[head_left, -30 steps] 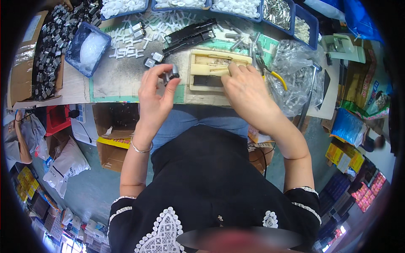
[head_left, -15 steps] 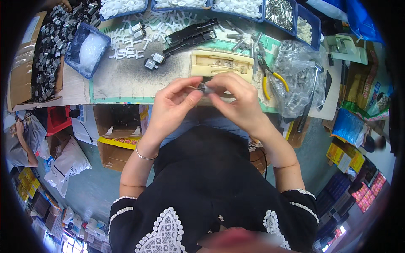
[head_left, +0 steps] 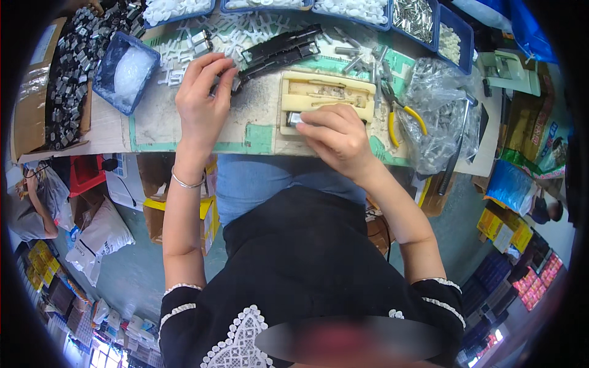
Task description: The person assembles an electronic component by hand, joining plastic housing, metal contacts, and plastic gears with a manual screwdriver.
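Note:
My right hand [head_left: 338,138] is at the front left of a cream moulded fixture [head_left: 328,83]. Its thumb and fingertips close on a small silver-and-black metal part [head_left: 295,118] at the fixture's near edge. My left hand [head_left: 205,98] is over the table, left of a long black slotted rail [head_left: 279,52]. The fingers of that hand curl toward the thumb where small metal-and-black parts lie. The hand mostly covers them, so what it grips is hidden. White branched plastic pieces [head_left: 175,73] lie just beyond it.
Blue bins [head_left: 126,101] stand at the left and along the back. A cardboard box [head_left: 46,80] of metal parts is at far left. Right of the fixture lie yellow-handled pliers [head_left: 392,126], a clear plastic bag [head_left: 429,116] and a hammer [head_left: 451,156].
My hands were together around a small part before the fixture. They have parted: the left moved out and left to the loose parts, the right stayed by the fixture with a part there.

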`<action>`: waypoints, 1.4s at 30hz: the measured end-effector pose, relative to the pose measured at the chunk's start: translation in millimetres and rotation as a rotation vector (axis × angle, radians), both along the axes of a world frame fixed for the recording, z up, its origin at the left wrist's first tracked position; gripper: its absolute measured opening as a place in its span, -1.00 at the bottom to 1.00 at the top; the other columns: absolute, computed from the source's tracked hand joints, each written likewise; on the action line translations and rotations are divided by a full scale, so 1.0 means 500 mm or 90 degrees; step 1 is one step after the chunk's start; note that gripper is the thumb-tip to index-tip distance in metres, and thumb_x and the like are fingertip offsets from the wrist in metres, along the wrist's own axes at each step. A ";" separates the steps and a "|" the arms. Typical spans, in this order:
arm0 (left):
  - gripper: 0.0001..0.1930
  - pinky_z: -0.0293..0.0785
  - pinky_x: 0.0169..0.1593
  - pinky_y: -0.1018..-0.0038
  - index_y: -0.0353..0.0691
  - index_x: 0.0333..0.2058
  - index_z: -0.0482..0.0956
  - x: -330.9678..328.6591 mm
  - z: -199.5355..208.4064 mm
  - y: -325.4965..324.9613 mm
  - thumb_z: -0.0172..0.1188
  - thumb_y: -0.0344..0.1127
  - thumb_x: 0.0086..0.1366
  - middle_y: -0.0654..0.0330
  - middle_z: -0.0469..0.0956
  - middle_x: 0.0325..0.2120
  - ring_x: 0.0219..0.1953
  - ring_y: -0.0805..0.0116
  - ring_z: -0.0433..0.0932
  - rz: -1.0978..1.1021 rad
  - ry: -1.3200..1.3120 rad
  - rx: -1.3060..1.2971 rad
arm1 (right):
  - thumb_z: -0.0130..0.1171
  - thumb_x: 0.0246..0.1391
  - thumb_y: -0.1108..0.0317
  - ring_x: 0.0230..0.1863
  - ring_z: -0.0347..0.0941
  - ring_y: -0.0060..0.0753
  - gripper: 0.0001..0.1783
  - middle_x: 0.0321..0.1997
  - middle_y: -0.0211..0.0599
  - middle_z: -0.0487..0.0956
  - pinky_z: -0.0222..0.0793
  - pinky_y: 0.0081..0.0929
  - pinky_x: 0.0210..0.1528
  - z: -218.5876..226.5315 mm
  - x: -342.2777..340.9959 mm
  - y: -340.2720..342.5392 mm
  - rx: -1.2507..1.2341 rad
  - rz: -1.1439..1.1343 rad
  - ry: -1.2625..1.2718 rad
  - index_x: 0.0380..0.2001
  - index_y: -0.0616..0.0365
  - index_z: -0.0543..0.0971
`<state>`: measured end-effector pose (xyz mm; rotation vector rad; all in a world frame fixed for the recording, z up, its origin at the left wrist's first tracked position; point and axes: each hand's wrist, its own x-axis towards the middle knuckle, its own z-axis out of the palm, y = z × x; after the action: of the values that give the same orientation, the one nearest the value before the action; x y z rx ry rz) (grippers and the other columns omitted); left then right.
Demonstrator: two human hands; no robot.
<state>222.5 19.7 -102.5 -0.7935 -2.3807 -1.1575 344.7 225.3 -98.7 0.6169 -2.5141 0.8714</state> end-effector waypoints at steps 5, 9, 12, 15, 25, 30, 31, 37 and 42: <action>-0.86 0.47 -0.24 0.44 -0.29 -0.35 0.59 -0.002 -0.019 0.004 0.26 -0.52 0.06 0.12 0.54 -0.29 -0.30 0.21 0.55 -0.022 -0.022 -0.020 | 0.25 -0.25 0.48 -0.22 0.49 -0.30 -0.75 -0.23 -0.37 0.57 0.40 -0.35 -0.14 -0.019 0.003 0.007 -0.050 0.038 0.016 -0.36 0.16 0.59; -0.78 0.33 -0.05 0.36 -0.15 -0.34 0.61 0.056 0.012 0.016 0.31 -0.45 -0.03 0.23 0.55 -0.27 -0.18 0.29 0.51 -0.075 0.001 -0.068 | 0.24 -0.23 0.47 -0.19 0.49 -0.30 -0.75 -0.21 -0.35 0.57 0.40 -0.34 -0.09 -0.011 0.005 0.014 -0.012 0.017 -0.005 -0.34 0.14 0.59; -0.78 0.30 -0.01 0.32 -0.12 -0.33 0.61 0.111 0.020 0.040 0.30 -0.43 -0.02 0.26 0.55 -0.26 -0.20 0.32 0.50 -0.226 0.014 -0.152 | 0.26 -0.25 0.44 -0.20 0.49 -0.31 -0.73 -0.23 -0.36 0.56 0.37 -0.34 -0.11 -0.002 0.013 0.019 -0.005 0.011 -0.006 -0.34 0.12 0.59; -0.77 0.28 0.02 0.30 -0.10 -0.32 0.60 0.110 -0.011 0.042 0.28 -0.43 -0.04 0.29 0.55 -0.26 -0.22 0.32 0.49 -0.244 0.024 -0.119 | 0.30 -0.22 0.38 -0.33 0.43 -0.35 -0.79 -0.37 -0.39 0.51 0.26 -0.37 -0.28 0.037 0.033 0.042 0.055 -0.088 -0.067 -0.40 0.09 0.59; -0.73 0.28 0.09 0.09 -0.17 -0.31 0.58 0.083 0.011 0.043 0.25 -0.48 -0.08 0.18 0.48 -0.33 -0.21 0.21 0.48 -0.373 -0.023 -0.187 | 0.21 -0.10 0.41 -0.38 0.39 -0.28 -0.93 -0.52 -0.34 0.39 0.25 -0.34 -0.28 0.084 0.038 0.063 0.138 -0.150 -0.254 -0.54 0.13 0.52; -0.75 0.14 0.19 0.01 -0.16 -0.36 0.57 0.090 0.025 0.048 0.32 -0.32 -0.09 0.16 0.51 -0.24 -0.10 0.18 0.47 -0.323 0.012 -0.180 | 0.20 -0.08 0.35 -0.40 0.46 -0.23 -0.87 -0.54 -0.24 0.48 0.31 -0.32 -0.27 0.123 0.015 0.090 0.165 -0.090 -0.350 -0.56 0.17 0.56; -0.74 0.11 0.20 0.01 -0.15 -0.38 0.57 0.092 0.021 0.048 0.34 -0.26 -0.10 0.16 0.51 -0.19 -0.08 0.19 0.47 -0.318 0.033 -0.193 | 0.20 -0.06 0.32 -0.41 0.49 -0.20 -0.83 -0.54 -0.20 0.52 0.34 -0.31 -0.28 0.135 0.006 0.102 0.146 -0.038 -0.402 -0.55 0.20 0.57; -0.76 0.24 0.01 0.25 -0.19 -0.35 0.55 0.033 0.091 0.125 0.31 -0.29 -0.04 0.18 0.50 -0.25 -0.14 0.23 0.45 -0.291 0.042 -0.143 | 0.18 -0.06 0.31 -0.31 0.50 -0.17 -0.83 -0.41 -0.18 0.59 0.39 -0.30 -0.22 0.152 -0.147 0.280 0.071 -0.338 -0.194 -0.40 0.14 0.63; -0.84 0.26 -0.20 0.37 -0.15 -0.37 0.54 -0.064 0.075 0.257 0.26 -0.38 0.01 0.26 0.44 -0.38 -0.30 0.28 0.42 -0.156 0.129 -0.114 | 0.21 -0.10 0.26 -0.15 0.43 -0.17 -0.82 -0.37 -0.21 0.57 0.27 -0.24 -0.06 0.071 -0.238 0.330 0.377 -0.428 -0.056 -0.43 0.09 0.64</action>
<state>190.5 148.4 -65.1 -1.2288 -2.2856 -0.9074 225.6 390.3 -62.9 -0.1369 -2.7682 -0.0938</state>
